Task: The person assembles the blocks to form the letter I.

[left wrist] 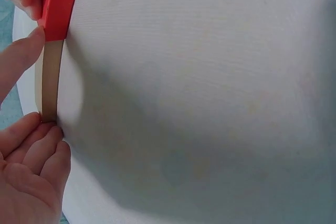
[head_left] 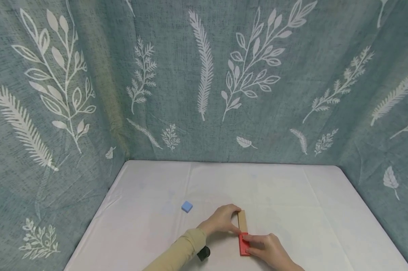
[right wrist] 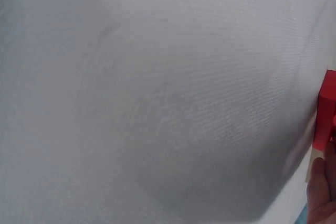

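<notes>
Near left hand [head_left: 220, 220] gripping wooden bar [head_left: 242, 221], right hand [head_left: 270, 247] pinching red block [head_left: 243, 247], lies a blue block [head_left: 187, 206].

The block [head_left: 243, 247] near the middle is plain red; the strip [head_left: 242, 221] on its far side is light tan. Farther left, a small tile [head_left: 187, 206] is light blue. The object [head_left: 203, 253] beside the khaki sleeve [head_left: 181, 248] seems black, though partly hidden. White cloth [head_left: 285, 203] meets a teal curtain [head_left: 173, 75] patterned with white leaves.
</notes>
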Motion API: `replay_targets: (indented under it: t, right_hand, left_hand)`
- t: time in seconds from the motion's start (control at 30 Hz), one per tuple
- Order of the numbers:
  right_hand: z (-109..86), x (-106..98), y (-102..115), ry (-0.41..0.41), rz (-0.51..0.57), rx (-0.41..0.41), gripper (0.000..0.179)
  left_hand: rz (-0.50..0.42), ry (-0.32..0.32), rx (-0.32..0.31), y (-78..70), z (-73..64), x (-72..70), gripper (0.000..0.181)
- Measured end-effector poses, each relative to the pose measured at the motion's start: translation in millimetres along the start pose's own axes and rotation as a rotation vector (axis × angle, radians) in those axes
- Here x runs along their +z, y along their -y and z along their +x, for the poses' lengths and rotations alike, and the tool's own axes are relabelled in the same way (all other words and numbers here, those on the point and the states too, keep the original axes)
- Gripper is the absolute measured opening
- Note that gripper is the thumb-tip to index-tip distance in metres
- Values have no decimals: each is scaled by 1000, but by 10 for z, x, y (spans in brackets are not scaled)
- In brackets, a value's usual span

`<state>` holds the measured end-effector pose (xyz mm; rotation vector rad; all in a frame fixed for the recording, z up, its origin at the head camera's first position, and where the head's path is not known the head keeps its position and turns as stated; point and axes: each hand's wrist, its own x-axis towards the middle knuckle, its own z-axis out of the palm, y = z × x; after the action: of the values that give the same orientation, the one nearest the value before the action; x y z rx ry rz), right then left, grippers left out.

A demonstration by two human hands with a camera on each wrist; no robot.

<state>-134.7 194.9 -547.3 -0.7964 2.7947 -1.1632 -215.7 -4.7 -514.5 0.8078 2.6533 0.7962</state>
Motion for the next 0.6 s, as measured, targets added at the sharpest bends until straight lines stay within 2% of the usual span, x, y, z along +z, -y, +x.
replay_targets:
  t: [0.27, 0.6]
  right_hand:
    - [28, -35, 34, 23, 2, 33, 32]
    - [-10, 14, -7, -35, 4, -6, 33]
  left_hand:
    - [19, 2, -20, -15, 0, -13, 67]
    - [19, 6, -20, -19, -2, -15, 67]
